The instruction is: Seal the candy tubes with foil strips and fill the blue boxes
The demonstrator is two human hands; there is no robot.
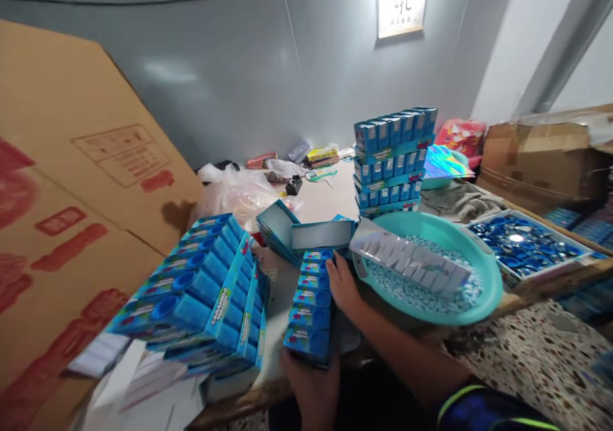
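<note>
A row of small blue boxes [309, 306] stands on edge, pressed together in my hands. My left hand [311, 386] grips its near end from below. My right hand [342, 284] clasps its right side, with the fingers spread over the boxes. Just right of my right hand lies a teal plastic basin [479, 290] of small pale-blue sweets, with a strip of silvery pouches [409, 258] across it. To my left rises a large pile of the blue boxes [201, 290]. A taller stacked tower of them [390, 163] stands beyond my hands.
Large printed cardboard sheets [81, 163] lean in on the left. Flat blue cartons [278, 230] and a plastic bag [234, 195] lie ahead. A tray of blue lids [524, 246] sits right of the basin, beside a cardboard carton [536, 156]. Speckled terrazzo floor [541, 367] shows below.
</note>
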